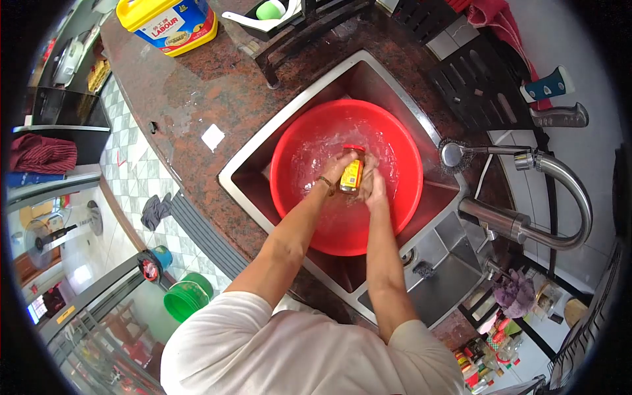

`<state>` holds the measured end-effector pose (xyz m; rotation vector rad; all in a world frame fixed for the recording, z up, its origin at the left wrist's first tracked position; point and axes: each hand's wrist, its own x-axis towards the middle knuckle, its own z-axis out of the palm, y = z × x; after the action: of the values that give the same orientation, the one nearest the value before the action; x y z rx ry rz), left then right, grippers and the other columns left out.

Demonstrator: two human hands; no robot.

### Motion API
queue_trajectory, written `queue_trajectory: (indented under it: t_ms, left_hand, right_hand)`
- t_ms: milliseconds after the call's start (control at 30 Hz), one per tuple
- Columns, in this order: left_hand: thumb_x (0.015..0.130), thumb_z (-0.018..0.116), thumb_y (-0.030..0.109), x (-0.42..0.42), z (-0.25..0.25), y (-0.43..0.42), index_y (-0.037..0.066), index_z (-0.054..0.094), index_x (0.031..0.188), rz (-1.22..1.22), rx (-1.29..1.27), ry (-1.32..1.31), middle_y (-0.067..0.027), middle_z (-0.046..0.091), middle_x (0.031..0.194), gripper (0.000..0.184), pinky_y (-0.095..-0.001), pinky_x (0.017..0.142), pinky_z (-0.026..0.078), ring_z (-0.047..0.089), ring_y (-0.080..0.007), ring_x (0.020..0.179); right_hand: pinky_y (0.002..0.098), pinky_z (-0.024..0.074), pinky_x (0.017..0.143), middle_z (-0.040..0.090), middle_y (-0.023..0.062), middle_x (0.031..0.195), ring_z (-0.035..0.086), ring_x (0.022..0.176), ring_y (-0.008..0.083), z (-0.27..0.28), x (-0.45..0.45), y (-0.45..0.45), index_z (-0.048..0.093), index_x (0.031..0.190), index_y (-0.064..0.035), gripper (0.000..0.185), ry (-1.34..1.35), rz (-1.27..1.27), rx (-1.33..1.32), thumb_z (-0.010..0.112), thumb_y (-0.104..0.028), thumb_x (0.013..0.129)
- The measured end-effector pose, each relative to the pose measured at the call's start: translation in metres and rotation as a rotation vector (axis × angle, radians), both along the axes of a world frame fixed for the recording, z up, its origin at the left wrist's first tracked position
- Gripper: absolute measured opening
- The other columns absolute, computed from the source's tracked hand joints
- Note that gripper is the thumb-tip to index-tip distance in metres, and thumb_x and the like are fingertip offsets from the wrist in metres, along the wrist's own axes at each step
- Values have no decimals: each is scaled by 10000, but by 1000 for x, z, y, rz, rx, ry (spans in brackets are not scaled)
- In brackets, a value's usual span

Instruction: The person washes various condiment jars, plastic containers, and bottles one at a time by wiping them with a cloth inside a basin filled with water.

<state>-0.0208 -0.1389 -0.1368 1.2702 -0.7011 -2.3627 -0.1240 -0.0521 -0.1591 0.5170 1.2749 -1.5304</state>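
A small glass jar (352,176) with a red lid and a yellow label is held over the water in a red basin (280,204). My left hand (336,168) is closed around the jar's left side, thumb near the lid. Close against its right side is my right hand (374,184); motion smears those fingers, so their grip is unclear. Rippling water lies beneath both hands. The basin sits inside a steel sink (240,155).
A curved faucet (582,191) with a spray head (451,155) rises at the right. A smaller sink compartment (454,283) adjoins the basin. On the stone counter (178,105) stand a yellow jug (168,26) and a black rack (266,62). Knives hang at upper right.
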Motion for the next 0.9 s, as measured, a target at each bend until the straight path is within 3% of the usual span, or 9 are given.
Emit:
queue_trajectory:
  t_ms: [67,133,300,433,567,667,767,833,900]
  left_hand:
    - [780,667,337,3,-3,-10,50,555,1094,-100,0,-212,-74,627,855,440,-314,620,499,611,-174,730]
    - [778,665,355,4,-73,-14,76,535,1116,-438,-479,-566,-62,617,856,457,-306,616,495,605,-165,718]
    - [787,638,323,6,1,2,104,535,1097,-260,-173,-162,-43,618,823,394,-323,622,505,611,-177,713]
    - [779,649,351,0,-12,2,51,563,1041,-105,345,135,-62,618,819,408,-321,637,511,608,-172,709]
    - [825,565,451,2,6,-14,39,615,1001,-222,-266,-301,-69,632,850,450,-305,624,495,599,-163,690]
    - [833,543,474,4,-13,-15,51,614,1014,-377,-228,-219,-68,632,845,465,-298,617,490,599,-156,683]
    - [846,527,463,5,-7,-16,62,610,991,-322,4,-65,-56,625,817,434,-308,628,490,596,-153,673]
    - [850,520,457,-3,13,-14,19,595,1051,-324,71,-109,-79,641,844,488,-315,674,492,607,-168,703]
    - [848,527,454,0,-31,-17,-6,570,1098,-364,-324,-374,-100,645,888,526,-318,700,491,614,-182,731]
  right_hand:
    - [206,464,682,555,12,892,541,816,106,30,24,5,508,1126,-96,247,215,104,-60,459,-186,901]
    - [211,461,692,553,17,900,538,809,94,30,40,8,502,1135,-77,253,461,150,-201,476,-124,888]
    - [284,449,809,565,58,1015,546,927,150,8,19,-12,516,1106,-45,255,597,92,-129,485,-126,866]
    - [355,476,807,555,84,1089,553,976,190,-6,-7,-7,519,1165,-71,380,-37,280,145,503,-295,858]
    - [368,483,832,539,112,1136,564,997,225,9,18,5,494,1176,-53,366,509,299,-43,454,-270,883]
    - [367,499,802,578,122,1053,587,937,230,10,17,-5,514,1136,-52,347,374,312,74,435,-281,888]
    - [301,444,415,589,117,973,591,642,193,3,-9,3,490,1160,-109,423,48,423,158,381,-422,895]
    - [270,442,420,571,90,1043,575,650,153,-83,-8,13,450,1242,-148,524,-33,182,50,346,-518,885]
    - [278,469,526,556,76,1091,579,738,153,-54,-2,12,444,1262,-139,507,-41,184,23,360,-481,897]
